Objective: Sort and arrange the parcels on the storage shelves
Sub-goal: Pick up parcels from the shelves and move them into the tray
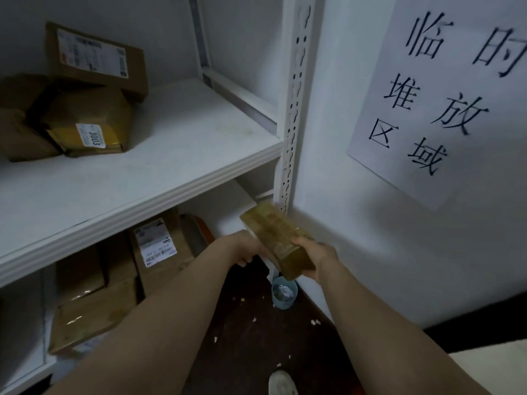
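I hold a small brown cardboard parcel (276, 238) in both hands in front of the shelf's right post, below the upper shelf board (176, 155). My left hand (251, 248) grips its left side and my right hand (315, 256) grips its near right end. The parcel is tilted, with its far end pointing toward the lower shelf. On the upper shelf's left part lies a pile of brown parcels: one with a white label (94, 58) leans at the back, and one marked 3003 (88, 124) lies in front.
The lower shelf holds several brown parcels (94, 303), one upright with a white label (156, 243). A white perforated post (293, 109) stands at the shelf's right end. A paper sign (439, 89) hangs on the wall. A small blue bin (283, 293) stands on the dark floor.
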The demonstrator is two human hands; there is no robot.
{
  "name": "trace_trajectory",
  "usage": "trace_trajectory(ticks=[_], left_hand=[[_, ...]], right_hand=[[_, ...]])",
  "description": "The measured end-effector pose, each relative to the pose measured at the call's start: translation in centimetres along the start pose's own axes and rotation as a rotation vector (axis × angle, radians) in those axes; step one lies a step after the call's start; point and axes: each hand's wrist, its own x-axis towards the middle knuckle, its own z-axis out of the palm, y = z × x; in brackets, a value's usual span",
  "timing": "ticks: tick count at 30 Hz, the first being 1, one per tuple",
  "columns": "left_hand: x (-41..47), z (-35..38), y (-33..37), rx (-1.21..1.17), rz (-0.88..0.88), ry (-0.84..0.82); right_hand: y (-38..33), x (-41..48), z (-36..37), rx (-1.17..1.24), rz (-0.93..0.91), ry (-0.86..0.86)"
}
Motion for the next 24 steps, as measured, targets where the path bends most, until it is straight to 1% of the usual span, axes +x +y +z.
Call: trace_trajectory(ticks=[4,7,11,14,16,18,21,24], left_hand=[[4.7,-1.1,0.8,-0.045,-0.001,0.091],[7.4,-2.2,1.3,-0.115,0.028,0.138],[10.9,-3.6,0.3,-0.135,0.023,0.179],[12.5,-4.4,-0.4,-0.182,0.005,0.208],[13.2,-4.7,-1.0,-0.216,-0.034,0.234],[13.4,-5.0,-1.2,-0.22,-0.068,0.249],[12.5,-5.2,-1.1,-0.203,-0.095,0.225],[10.9,-5.5,-0.5,-0.198,-0.084,0.239]], right_hand=[[-0.6,6.2,3.0,-0.077,0.026,-0.029],[-1.0,10.4,5.7,-0.06,0.042,-0.057],[-1.2,14.5,9.0,-0.027,0.104,-0.138],[-1.4,16.5,11.2,-0.031,0.074,-0.195],[-1.3,17.9,12.6,-0.076,0.045,-0.224],[-0.6,19.5,13.6,-0.131,0.058,-0.238],[-0.8,18.9,13.8,-0.186,0.063,-0.225],[-2.2,15.5,12.8,-0.201,0.027,-0.201]])
